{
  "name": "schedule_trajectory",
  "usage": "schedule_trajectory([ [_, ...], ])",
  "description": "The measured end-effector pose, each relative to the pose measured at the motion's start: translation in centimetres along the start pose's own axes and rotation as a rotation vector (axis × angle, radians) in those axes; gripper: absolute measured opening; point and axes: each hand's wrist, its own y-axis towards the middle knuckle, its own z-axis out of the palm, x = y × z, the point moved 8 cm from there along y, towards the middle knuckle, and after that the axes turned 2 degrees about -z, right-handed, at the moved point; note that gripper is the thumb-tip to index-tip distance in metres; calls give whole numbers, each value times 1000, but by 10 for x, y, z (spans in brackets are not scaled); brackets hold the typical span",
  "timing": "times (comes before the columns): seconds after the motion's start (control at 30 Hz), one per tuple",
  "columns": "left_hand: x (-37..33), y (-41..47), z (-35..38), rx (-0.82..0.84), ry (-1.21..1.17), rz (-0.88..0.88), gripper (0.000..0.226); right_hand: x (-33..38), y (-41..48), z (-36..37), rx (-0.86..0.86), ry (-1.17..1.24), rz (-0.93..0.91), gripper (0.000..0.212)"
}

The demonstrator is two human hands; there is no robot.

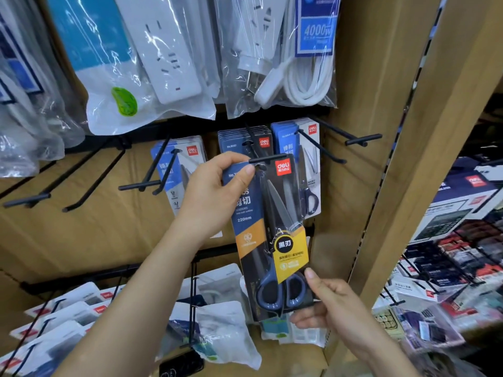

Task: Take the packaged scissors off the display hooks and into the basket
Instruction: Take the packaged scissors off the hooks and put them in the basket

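A long pack of black-bladed scissors with blue handles and a yellow label hangs at the tip of a black display hook. My left hand pinches the pack's top left corner beside the hang hole. My right hand grips its bottom right corner. Behind it, more scissor packs hang on hooks: a stack in the middle, one pack on the left and a stack on the right. No basket is in view.
Bagged white power strips and cables hang above. Empty black hooks jut out left and right. A wooden upright stands to the right, with boxed goods beyond. Bagged items hang on lower hooks.
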Motion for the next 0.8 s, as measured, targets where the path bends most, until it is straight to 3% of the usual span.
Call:
schedule_trajectory([
  [0.17, 19, 9, -4, -99, -103, -50, 32, -6, 11, -6, -100, 177, -44, 39],
  [0.27, 32, 14, -5, -139, 39, -28, 33, -11, 21, -11, -139, 223, -62, 23],
  [0.6, 39, 41, -7, -328, 415, 38, 29, 10, 73, -2, -80, -75, -93, 55],
  [0.8, 41, 40, -2, -371, 538, 92, 37, 15, 81, -6, 0, -247, -158, 47],
])
